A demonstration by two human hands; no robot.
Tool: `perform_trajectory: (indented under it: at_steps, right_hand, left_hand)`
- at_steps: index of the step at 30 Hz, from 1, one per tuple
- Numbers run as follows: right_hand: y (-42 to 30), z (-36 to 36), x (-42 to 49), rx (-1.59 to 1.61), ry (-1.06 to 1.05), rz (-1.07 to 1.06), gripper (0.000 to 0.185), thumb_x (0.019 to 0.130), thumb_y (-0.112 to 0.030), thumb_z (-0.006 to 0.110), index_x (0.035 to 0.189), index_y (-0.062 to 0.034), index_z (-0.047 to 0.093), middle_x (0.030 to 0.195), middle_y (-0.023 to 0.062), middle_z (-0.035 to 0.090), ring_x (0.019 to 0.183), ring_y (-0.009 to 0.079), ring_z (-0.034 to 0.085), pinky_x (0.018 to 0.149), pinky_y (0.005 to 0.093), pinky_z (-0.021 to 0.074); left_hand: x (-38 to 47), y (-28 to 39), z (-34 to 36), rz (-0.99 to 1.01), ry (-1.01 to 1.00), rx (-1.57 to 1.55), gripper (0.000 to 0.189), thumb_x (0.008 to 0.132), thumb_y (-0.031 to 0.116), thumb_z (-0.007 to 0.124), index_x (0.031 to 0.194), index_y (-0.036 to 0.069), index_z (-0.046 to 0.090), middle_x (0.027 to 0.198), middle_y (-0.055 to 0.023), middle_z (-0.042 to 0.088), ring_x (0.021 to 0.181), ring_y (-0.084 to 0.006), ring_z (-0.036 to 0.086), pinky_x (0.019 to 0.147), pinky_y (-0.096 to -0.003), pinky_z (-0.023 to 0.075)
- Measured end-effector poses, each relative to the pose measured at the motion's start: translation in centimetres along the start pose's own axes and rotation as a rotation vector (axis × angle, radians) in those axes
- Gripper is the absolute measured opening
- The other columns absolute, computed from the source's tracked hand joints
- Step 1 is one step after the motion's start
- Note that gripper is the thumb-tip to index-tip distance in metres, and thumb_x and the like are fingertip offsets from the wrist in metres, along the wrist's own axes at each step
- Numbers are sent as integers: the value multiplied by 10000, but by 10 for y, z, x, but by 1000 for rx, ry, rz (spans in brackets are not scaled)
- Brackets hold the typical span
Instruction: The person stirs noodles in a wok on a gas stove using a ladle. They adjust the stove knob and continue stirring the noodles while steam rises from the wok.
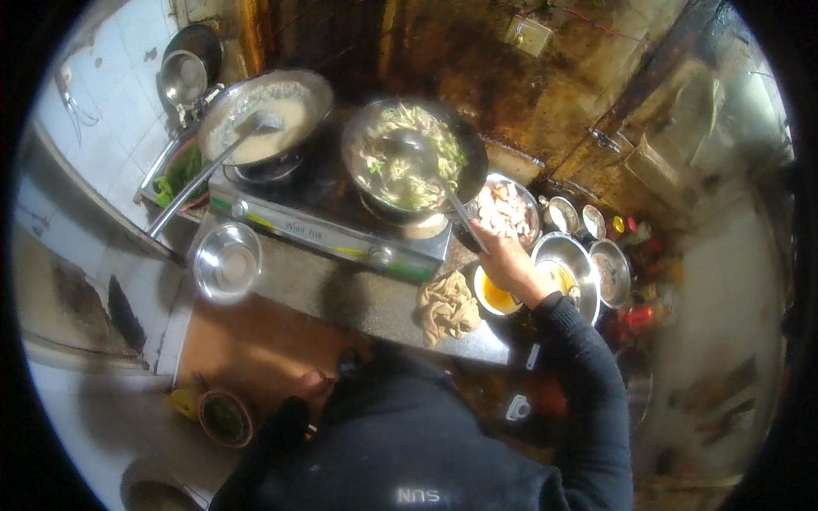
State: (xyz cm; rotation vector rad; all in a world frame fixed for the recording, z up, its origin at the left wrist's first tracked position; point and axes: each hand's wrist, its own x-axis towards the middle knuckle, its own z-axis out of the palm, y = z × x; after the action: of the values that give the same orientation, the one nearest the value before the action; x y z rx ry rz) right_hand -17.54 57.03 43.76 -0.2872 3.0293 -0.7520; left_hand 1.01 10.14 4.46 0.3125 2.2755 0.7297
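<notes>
My right hand (510, 263) is closed around the metal handle of a cooking ladle (459, 207). The ladle's head rests among steaming pale shreds and green leaves (399, 169) in a dark wok (474, 144) on the right burner. My left hand (315, 384) hangs low by my body, partly hidden and blurred, so its fingers cannot be made out. A second wok (313, 96) on the left burner holds a pale, cloudy liquid (287, 124). Another long-handled ladle (198, 182) leans in it. Both woks stand on a two-burner gas stove (307, 233).
Beside my right wrist are a white bowl of yellow liquid (498, 299), a steel basin (591, 278) and a bowl of chopped pieces (508, 211). A crumpled tan cloth (449, 306) lies on the counter's front edge. A steel bowl (228, 262) stands left; several seasoning bowls (610, 271) stand right.
</notes>
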Motion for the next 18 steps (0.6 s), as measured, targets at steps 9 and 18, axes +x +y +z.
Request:
perform_trajectory:
  at_steps: [9, 18]
  right_hand:
    - [5, -85, -83, -552, -210, -15, 663, 894, -21, 540, 1537, -172, 495, 822, 255, 698, 726, 389, 719, 646, 490, 563]
    - [-5, -23, -23, -155, -46, -3, 582, 891, -42, 555, 1466, -133, 562, 881, 295, 695, 833, 422, 719, 760, 502, 557]
  left_hand:
    - [18, -16, -3, -113, 1, -118, 378, 989, 385, 619, 1001, 15, 692, 969, -193, 709, 911, -340, 685, 825, -456, 547]
    - [-6, 57, -45, -1, -20, 75, 377, 981, 372, 643, 1010, 0, 702, 1004, -216, 711, 929, -373, 684, 835, -471, 547]
